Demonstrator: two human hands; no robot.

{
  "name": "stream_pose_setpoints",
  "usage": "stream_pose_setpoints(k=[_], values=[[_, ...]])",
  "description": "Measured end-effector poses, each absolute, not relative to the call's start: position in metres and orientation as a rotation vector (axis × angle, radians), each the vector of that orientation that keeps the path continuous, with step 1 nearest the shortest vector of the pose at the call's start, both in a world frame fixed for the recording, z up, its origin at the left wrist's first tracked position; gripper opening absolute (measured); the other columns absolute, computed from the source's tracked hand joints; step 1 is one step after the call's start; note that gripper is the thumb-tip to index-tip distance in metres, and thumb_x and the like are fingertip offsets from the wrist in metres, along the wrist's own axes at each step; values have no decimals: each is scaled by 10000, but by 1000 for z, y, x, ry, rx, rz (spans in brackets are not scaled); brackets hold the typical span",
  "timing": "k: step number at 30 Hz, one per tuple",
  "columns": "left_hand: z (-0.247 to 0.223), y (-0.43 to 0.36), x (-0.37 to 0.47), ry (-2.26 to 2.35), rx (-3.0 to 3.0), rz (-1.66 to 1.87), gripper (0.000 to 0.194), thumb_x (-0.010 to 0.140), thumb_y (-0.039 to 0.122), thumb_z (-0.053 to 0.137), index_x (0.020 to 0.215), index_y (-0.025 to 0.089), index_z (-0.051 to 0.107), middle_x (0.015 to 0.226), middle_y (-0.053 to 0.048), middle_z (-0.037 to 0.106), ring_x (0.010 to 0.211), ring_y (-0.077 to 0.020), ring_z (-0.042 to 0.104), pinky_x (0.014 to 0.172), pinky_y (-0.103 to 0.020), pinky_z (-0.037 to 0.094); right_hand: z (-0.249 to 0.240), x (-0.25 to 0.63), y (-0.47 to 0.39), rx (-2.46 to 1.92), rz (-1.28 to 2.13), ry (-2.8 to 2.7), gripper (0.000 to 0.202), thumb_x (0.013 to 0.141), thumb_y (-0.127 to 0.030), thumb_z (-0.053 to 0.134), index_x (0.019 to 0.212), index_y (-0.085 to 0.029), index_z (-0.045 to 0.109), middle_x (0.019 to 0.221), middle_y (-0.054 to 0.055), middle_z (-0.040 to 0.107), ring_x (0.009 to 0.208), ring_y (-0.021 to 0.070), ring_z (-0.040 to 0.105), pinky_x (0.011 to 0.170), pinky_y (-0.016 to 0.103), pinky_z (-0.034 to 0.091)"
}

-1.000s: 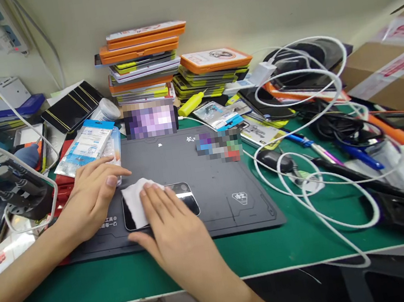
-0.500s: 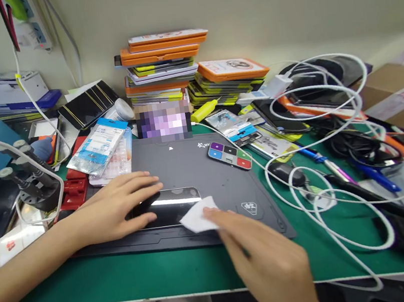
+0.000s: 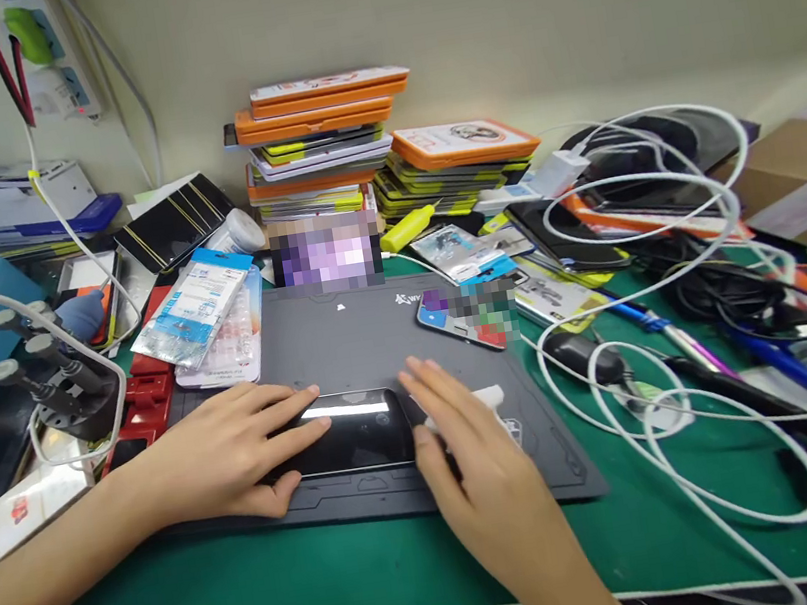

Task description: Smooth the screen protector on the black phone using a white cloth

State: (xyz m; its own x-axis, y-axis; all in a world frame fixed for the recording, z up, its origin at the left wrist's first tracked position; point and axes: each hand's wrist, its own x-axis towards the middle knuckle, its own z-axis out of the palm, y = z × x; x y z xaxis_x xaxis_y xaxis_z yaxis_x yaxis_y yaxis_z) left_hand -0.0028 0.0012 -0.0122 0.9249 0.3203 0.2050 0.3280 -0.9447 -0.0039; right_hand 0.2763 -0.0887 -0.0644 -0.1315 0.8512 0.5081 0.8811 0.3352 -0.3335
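A black phone [image 3: 362,432] lies flat on the dark grey mat [image 3: 333,338], its glossy screen reflecting a white strip of light. My left hand [image 3: 235,449] rests over its left end, fingers spread on the glass. At the right end is my right hand [image 3: 473,464], its fingers stretched out and the fingertips beside the phone's edge. The white wipe [image 3: 492,397] lies on the mat behind the right hand, partly hidden by it.
Behind the mat stand stacked orange and yellow boxes [image 3: 315,118] and a lit, blurred screen [image 3: 325,253]. White cables [image 3: 645,347] loop across the right side. At the left are a dark tool holder [image 3: 79,391], red blocks [image 3: 141,402] and blue-white packets [image 3: 198,303].
My right hand has let go of the white wipe, which now lies on the mat farther right. Its fingers have opened beside the phone. The view has shifted slightly.
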Motion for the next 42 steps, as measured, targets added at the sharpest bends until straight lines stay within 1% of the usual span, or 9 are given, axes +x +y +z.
stream_pose_setpoints(k=[2, 4, 9, 12, 19, 25, 30, 35, 42], values=[[-12, 0, -2, -491, -3014, -320, 468, 973, 241, 573, 1418, 123, 656, 1532, -174, 655, 1263, -352, 712, 1039, -502, 617, -68, 275, -90, -1469, -47, -2065, 488, 1128, -248, 495, 1611, -190, 461, 1606, 84, 592, 1517, 224, 529, 1258, 441, 470], [-11, -1, -1, -478, -2995, -319, 474, 966, 234, 574, 1419, 115, 651, 1527, -189, 655, 1270, -349, 717, 1027, -487, 623, -69, 275, -92, -1454, -50, -2088, 471, 1134, -291, 509, 1593, -185, 489, 1591, 77, 608, 1507, 228, 539, 1273, 452, 453], [-9, -1, -2, -472, -2995, -315, 484, 951, 215, 557, 1414, 103, 648, 1525, -199, 654, 1284, -346, 725, 1011, -480, 642, -68, 278, -93, -1473, -33, -2083, 464, 1132, -365, 531, 1564, -193, 531, 1584, 69, 614, 1482, 246, 566, 1214, 450, 512], [-10, -2, -1, -463, -2970, -340, 471, 951, 196, 529, 1393, 91, 656, 1500, -202, 673, 1287, -337, 730, 1004, -467, 657, -68, 278, -93, -1473, -32, -2077, 471, 1132, -366, 530, 1569, -192, 525, 1582, 69, 616, 1478, 250, 571, 1206, 453, 519], [-13, -7, 1, -426, -2867, -350, 459, 944, 156, 512, 1372, 68, 656, 1454, -213, 703, 1290, -330, 735, 1045, -435, 653, -68, 279, -92, -1466, -38, -2092, 471, 1129, -349, 532, 1572, -191, 521, 1586, 74, 613, 1474, 257, 577, 1197, 451, 525], [-15, -10, 1, -423, -2834, -310, 469, 951, 154, 541, 1397, 47, 636, 1476, -241, 679, 1314, -346, 721, 1091, -452, 634, -69, 278, -92, -1460, -42, -2083, 468, 1127, -349, 531, 1570, -196, 524, 1579, 72, 620, 1466, 259, 586, 1191, 456, 530], [-16, -11, 0, -409, -2812, -269, 473, 968, 166, 549, 1419, 50, 632, 1493, -240, 667, 1328, -348, 711, 1107, -451, 622, -68, 278, -92, -1461, -56, -2090, 462, 1133, -347, 521, 1563, -180, 528, 1576, 76, 621, 1471, 252, 579, 1195, 455, 526], [-16, -12, -1, -408, -2829, -276, 490, 974, 184, 575, 1443, 52, 626, 1505, -251, 655, 1362, -351, 687, 1131, -451, 597, -68, 278, -93, -1474, -46, -2089, 471, 1135, -361, 521, 1574, -191, 519, 1577, 75, 620, 1473, 255, 579, 1197, 456, 527], [-15, -12, -1, -395, -2840, -261, 487, 972, 168, 570, 1440, 46, 631, 1516, -258, 643, 1361, -367, 685, 1118, -465, 595, -68, 279, -93, -1472, -64, -2094, 465, 1133, -356, 524, 1568, -191, 527, 1577, 70, 621, 1474, 249, 578, 1203, 442, 521]])
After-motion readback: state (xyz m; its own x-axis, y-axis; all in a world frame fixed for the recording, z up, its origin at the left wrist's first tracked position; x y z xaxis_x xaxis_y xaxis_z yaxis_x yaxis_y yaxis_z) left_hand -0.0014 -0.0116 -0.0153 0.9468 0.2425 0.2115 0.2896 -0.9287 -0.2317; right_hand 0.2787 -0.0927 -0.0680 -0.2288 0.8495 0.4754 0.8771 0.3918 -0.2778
